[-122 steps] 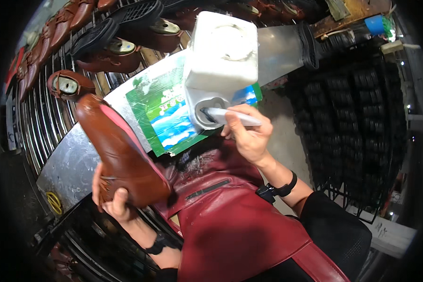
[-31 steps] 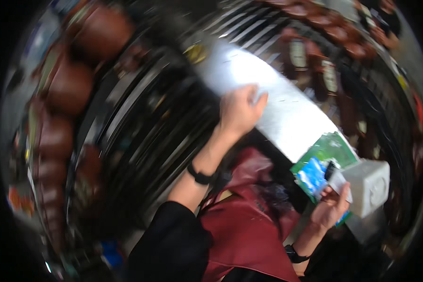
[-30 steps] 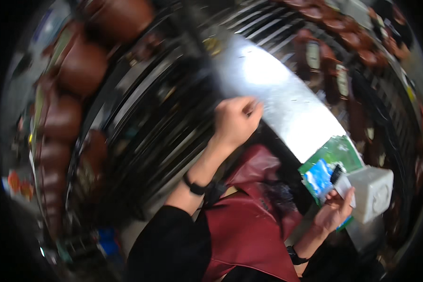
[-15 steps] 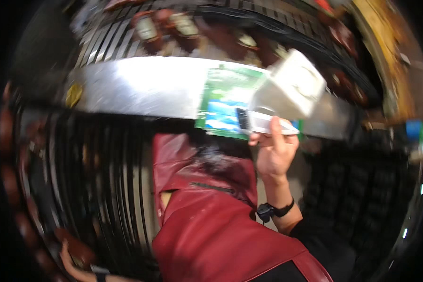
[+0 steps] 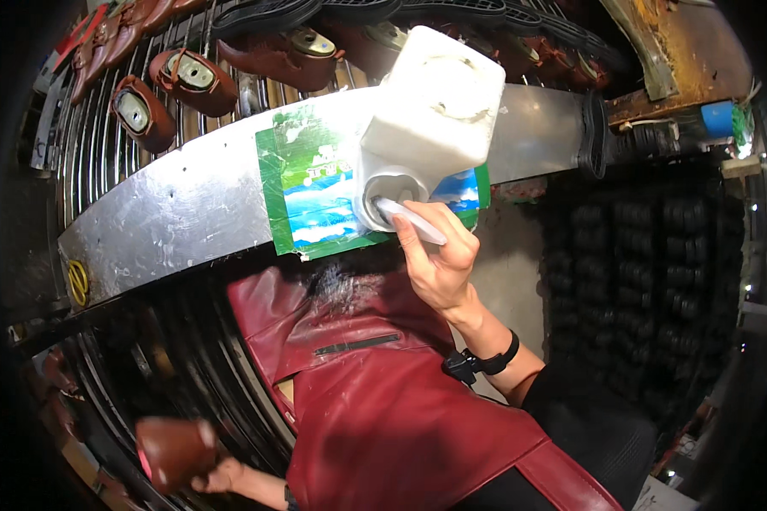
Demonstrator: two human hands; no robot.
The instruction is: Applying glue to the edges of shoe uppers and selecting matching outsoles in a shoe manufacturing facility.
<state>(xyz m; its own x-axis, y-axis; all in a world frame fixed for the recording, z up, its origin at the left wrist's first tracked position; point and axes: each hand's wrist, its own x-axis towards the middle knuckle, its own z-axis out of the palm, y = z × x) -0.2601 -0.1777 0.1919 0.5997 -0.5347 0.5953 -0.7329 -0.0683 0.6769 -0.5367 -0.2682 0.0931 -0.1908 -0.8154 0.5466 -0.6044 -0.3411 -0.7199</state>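
Note:
My right hand (image 5: pixel 443 268) grips the white handle of a brush (image 5: pixel 420 223), its fingers closed round it. The brush's far end is inside the round mouth of a white plastic container (image 5: pixel 430 136), so its bristles are hidden. Under the container lies a green and blue printed sheet (image 5: pixel 315 204) on the metal ledge. Low at the left, away from the ledge, my left hand (image 5: pixel 220 477) holds a brown leather shoe (image 5: pixel 175 453) by one end. The shoe is slightly blurred.
Brown shoes on lasts (image 5: pixel 194 81) stand on the slatted rack beyond the metal ledge (image 5: pixel 179 204), with black soles (image 5: pixel 268 15) beside them. A yellow ring (image 5: pixel 78 283) lies at the ledge's left end. Dark stacked goods (image 5: pixel 639 264) fill the right side.
My right hand has moved left and brought the brush from beside the container into its mouth. My left hand has moved right with the shoe. The view has shifted.

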